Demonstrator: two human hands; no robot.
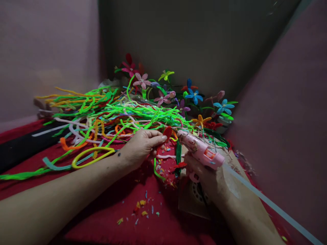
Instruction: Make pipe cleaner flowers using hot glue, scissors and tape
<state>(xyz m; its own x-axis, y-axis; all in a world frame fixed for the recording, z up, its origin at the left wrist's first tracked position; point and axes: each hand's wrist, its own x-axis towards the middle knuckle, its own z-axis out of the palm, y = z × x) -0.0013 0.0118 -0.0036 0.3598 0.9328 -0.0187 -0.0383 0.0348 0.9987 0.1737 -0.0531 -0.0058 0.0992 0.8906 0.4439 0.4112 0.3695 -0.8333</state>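
Note:
Between the thumb and fingers of my left hand is a small red pipe-cleaner petal, held upright. My right hand is wrapped round a pink hot glue gun, its nozzle pointing left at the petal, a short gap away. A long whitish glue stick runs out of the gun's back toward the lower right. Below the hands lie dark green pipe cleaners and a red piece on the cloth. Part of my right hand's fingers is hidden behind the gun.
A heap of green, orange and pink pipe cleaners spreads behind my hands. Finished pipe-cleaner flowers stand at the back. Yellow-handled scissors lie left. A cardboard piece sits under my right hand. Fuzzy scraps dot the red cloth.

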